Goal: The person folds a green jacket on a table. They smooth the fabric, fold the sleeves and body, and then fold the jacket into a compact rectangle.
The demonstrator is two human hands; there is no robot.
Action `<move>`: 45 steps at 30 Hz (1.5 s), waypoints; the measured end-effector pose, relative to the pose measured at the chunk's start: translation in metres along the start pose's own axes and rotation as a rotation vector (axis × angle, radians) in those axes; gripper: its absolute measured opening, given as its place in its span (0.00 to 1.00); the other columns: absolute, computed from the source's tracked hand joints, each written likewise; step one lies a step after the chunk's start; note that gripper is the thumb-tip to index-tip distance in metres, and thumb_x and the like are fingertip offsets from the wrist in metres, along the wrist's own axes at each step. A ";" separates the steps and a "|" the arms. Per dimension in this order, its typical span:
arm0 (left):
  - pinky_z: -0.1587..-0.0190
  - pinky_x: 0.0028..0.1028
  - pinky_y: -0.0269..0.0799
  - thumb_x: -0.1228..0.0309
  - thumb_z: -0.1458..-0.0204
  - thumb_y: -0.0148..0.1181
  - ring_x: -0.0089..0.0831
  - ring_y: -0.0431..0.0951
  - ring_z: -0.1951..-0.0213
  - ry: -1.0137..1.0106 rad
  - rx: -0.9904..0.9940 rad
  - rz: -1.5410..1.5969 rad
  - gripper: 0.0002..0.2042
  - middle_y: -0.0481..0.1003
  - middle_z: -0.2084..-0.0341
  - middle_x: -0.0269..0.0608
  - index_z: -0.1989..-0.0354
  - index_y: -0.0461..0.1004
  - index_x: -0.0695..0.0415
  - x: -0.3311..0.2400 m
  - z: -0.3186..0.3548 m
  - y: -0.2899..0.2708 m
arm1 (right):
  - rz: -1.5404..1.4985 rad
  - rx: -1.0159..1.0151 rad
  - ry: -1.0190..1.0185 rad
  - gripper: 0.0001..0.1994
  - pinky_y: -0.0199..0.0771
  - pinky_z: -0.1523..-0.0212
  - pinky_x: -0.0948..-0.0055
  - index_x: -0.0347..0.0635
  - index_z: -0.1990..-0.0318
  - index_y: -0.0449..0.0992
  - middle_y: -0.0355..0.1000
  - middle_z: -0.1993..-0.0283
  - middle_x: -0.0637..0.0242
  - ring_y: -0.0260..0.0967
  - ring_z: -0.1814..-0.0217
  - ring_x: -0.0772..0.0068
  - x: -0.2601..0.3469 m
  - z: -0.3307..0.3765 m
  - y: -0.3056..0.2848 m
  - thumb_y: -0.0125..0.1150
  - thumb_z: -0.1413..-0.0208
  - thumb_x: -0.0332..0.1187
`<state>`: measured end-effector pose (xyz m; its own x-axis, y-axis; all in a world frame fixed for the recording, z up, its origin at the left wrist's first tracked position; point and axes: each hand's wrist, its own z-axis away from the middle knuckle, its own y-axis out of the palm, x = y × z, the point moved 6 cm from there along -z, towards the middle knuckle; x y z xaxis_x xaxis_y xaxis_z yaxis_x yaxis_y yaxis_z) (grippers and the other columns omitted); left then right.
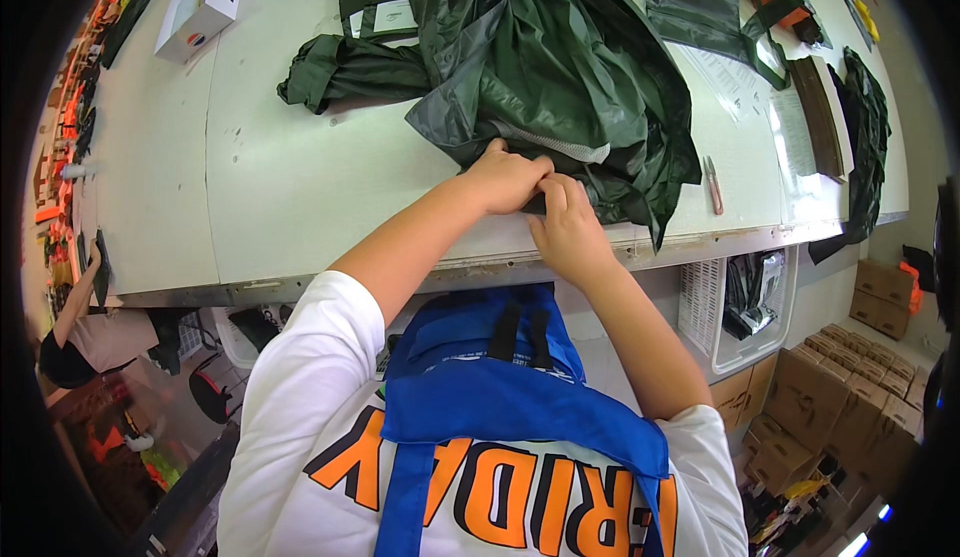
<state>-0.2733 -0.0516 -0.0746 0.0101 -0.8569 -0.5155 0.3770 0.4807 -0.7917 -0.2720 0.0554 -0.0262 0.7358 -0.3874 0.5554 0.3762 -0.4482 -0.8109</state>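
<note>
A dark green, shiny garment like a raincoat [570, 77] lies crumpled across the white table. Its near edge reaches the table's front. My left hand [508, 179] is closed on the lower edge of the fabric, fingers curled into it. Right beside it, touching it, my right hand [568, 219] pinches the same edge; the fingertips of both are partly hidden in the folds. One rolled sleeve [365, 69] stretches out to the left. A pale mesh strip [560, 144] shows just above my hands.
A small cutting tool with red handles [714, 187] lies right of the garment on the table [280, 187]. A white box [203, 7] stands far left. Below the table's right side is a white crate [705, 302]; cardboard boxes [815, 397] are stacked beyond. Another person [100, 327] works at left.
</note>
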 end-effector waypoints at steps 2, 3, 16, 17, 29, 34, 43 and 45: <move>0.51 0.47 0.62 0.63 0.41 0.47 0.48 0.78 0.68 -0.002 -0.060 0.054 0.11 0.77 0.77 0.45 0.54 0.63 0.55 -0.001 0.002 -0.001 | 0.085 0.029 0.012 0.21 0.62 0.45 0.50 0.36 0.55 0.65 0.67 0.56 0.55 0.64 0.49 0.50 -0.011 0.004 0.005 0.66 0.55 0.34; 0.52 0.45 0.64 0.63 0.42 0.50 0.48 0.78 0.67 -0.034 -0.036 0.062 0.12 0.77 0.75 0.46 0.54 0.63 0.55 -0.001 0.004 -0.001 | 0.125 0.043 0.021 0.22 0.61 0.45 0.48 0.36 0.56 0.65 0.67 0.56 0.55 0.64 0.49 0.51 -0.015 0.006 0.005 0.66 0.55 0.35; 0.53 0.38 0.69 0.66 0.53 0.63 0.45 0.70 0.56 -0.066 -0.174 -0.315 0.14 0.69 0.58 0.46 0.59 0.74 0.60 -0.004 0.064 -0.031 | 0.444 0.164 0.066 0.11 0.63 0.58 0.59 0.44 0.66 0.68 0.70 0.72 0.65 0.69 0.64 0.61 -0.035 0.007 -0.011 0.58 0.46 0.42; 0.54 0.37 0.69 0.66 0.52 0.62 0.44 0.70 0.57 -0.075 -0.152 -0.344 0.13 0.70 0.60 0.45 0.61 0.76 0.60 -0.003 0.062 -0.028 | 0.463 0.114 0.079 0.11 0.62 0.59 0.60 0.45 0.66 0.68 0.70 0.72 0.67 0.69 0.64 0.63 -0.034 0.009 -0.014 0.58 0.46 0.42; 0.55 0.40 0.69 0.75 0.50 0.52 0.48 0.72 0.60 0.118 -0.424 0.158 0.13 0.70 0.66 0.49 0.55 0.67 0.62 -0.079 0.024 0.014 | 0.040 0.020 0.157 0.10 0.64 0.53 0.58 0.42 0.60 0.68 0.71 0.62 0.60 0.66 0.56 0.55 -0.065 0.034 -0.012 0.58 0.52 0.28; 0.59 0.43 0.67 0.69 0.52 0.60 0.44 0.68 0.59 -0.034 -0.292 0.027 0.12 0.67 0.63 0.42 0.58 0.72 0.53 -0.091 0.020 0.025 | -0.035 -0.082 0.309 0.22 0.62 0.44 0.57 0.38 0.54 0.68 0.68 0.53 0.55 0.62 0.46 0.51 -0.078 0.077 -0.045 0.59 0.62 0.20; 0.56 0.42 0.59 0.62 0.59 0.67 0.39 0.65 0.54 -0.269 -0.440 0.200 0.11 0.67 0.61 0.33 0.65 0.77 0.45 -0.092 0.022 0.038 | -0.252 -0.083 0.249 0.10 0.69 0.58 0.63 0.40 0.67 0.73 0.71 0.68 0.62 0.67 0.57 0.60 -0.070 0.074 -0.053 0.53 0.58 0.17; 0.55 0.41 0.57 0.62 0.60 0.68 0.38 0.64 0.53 -0.237 -0.402 0.301 0.12 0.68 0.62 0.32 0.64 0.77 0.45 -0.083 0.025 0.043 | -0.418 -0.121 0.262 0.10 0.70 0.62 0.66 0.39 0.68 0.73 0.70 0.69 0.62 0.68 0.60 0.60 -0.059 0.075 -0.055 0.51 0.57 0.15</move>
<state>-0.2344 0.0358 -0.0576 0.2881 -0.6665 -0.6876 -0.0577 0.7046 -0.7072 -0.2934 0.1632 -0.0283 0.3641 -0.3368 0.8683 0.5294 -0.6922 -0.4905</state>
